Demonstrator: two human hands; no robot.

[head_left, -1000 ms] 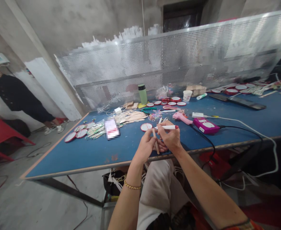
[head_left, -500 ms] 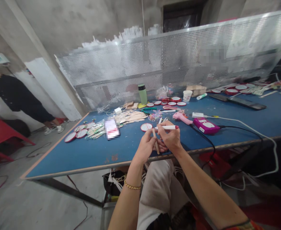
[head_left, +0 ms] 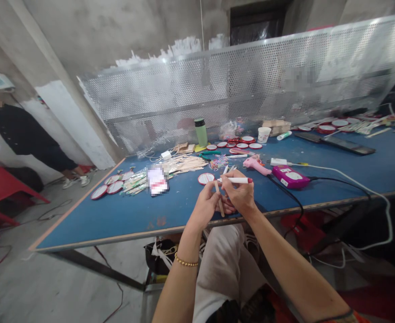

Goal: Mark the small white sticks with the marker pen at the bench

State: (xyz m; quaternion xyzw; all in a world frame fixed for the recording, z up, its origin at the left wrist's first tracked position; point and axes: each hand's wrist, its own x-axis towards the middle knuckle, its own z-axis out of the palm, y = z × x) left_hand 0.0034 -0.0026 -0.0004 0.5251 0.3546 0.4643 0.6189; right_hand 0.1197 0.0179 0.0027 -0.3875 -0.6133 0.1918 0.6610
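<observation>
Near the front edge of the blue table, my left hand [head_left: 207, 202] is closed on a flat wooden stick [head_left: 220, 202], which stands out tilted between thumb and fingers. My right hand [head_left: 240, 193] grips a white marker with a red end [head_left: 239, 180], its tip close to the upper end of the stick. Just behind the hands lies a round white disc with a red rim [head_left: 206, 179]. More white pens partly show behind my right hand. A pink glue gun [head_left: 256, 165] rests to the right, beside a purple box [head_left: 289, 176] with a black cable.
Left on the blue table [head_left: 116, 220] are a phone [head_left: 157, 181], wooden sticks [head_left: 189, 163] and red-rimmed discs [head_left: 99, 192]. Behind stand a green bottle [head_left: 200, 133] and a white cup [head_left: 264, 134] before a perforated metal screen. A person [head_left: 25, 134] stands far left near a red chair.
</observation>
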